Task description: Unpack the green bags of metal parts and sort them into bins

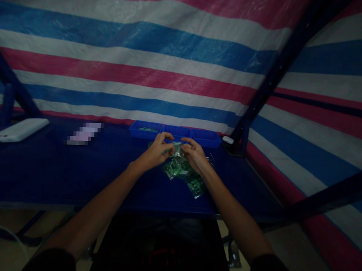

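My left hand [159, 151] and my right hand [196, 155] meet above the blue table. Between their fingertips is a small clear plastic bag [177, 149], pinched at its two sides. Its contents are too small and dim to make out. Just below lies a pile of similar clear bags with green in them [172, 169], partly covered by my right hand and wrist. One green bag [196, 189] lies nearest the table's front edge. A few thin, pin-like pieces [211, 157] show beside my right wrist.
Behind my hands stands a blue divided tray [206, 138], small pieces in its left compartment. A white power bank-like device [22, 129] with a cable and a blurred-out item [84, 134] lie left. A small white case [228, 140] sits back right, near a blue post [245, 136].
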`<state>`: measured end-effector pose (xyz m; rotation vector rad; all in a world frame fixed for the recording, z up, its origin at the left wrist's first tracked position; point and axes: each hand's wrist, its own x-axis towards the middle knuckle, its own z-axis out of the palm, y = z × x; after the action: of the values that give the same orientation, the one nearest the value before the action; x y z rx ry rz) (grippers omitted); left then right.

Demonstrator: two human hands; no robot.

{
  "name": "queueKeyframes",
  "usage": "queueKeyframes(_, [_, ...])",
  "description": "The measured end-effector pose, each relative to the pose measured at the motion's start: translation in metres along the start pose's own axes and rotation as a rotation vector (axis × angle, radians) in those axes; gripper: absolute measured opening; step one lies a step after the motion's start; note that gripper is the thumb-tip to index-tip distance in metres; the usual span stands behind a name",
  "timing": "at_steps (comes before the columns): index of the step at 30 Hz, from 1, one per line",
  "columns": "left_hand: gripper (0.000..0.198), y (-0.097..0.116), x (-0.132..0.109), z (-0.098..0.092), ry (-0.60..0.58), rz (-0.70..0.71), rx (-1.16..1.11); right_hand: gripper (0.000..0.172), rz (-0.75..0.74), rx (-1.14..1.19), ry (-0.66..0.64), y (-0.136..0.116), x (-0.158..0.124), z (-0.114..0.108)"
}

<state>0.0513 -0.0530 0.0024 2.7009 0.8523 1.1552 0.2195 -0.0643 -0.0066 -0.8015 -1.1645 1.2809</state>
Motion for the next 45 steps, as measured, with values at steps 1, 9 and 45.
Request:
queueKeyframes(1, [0.016, 0.000, -0.001, 0.002, 0.001, -0.022, 0.018, 0.038, -0.026, 0.003, 0.016, 0.000, 0.001, -0.002])
queueKeyframes(9, [0.023, -0.002, 0.004, 0.011, -0.041, -0.571, -0.515, 0.014, -0.230, -0.321, 0.114, 0.005, 0.007, -0.012])
queueKeyframes(45, [0.028, -0.017, 0.015, 0.007, 0.290, -1.023, -1.048, 0.032, -0.533, -0.959, 0.202, 0.002, 0.000, -0.008])
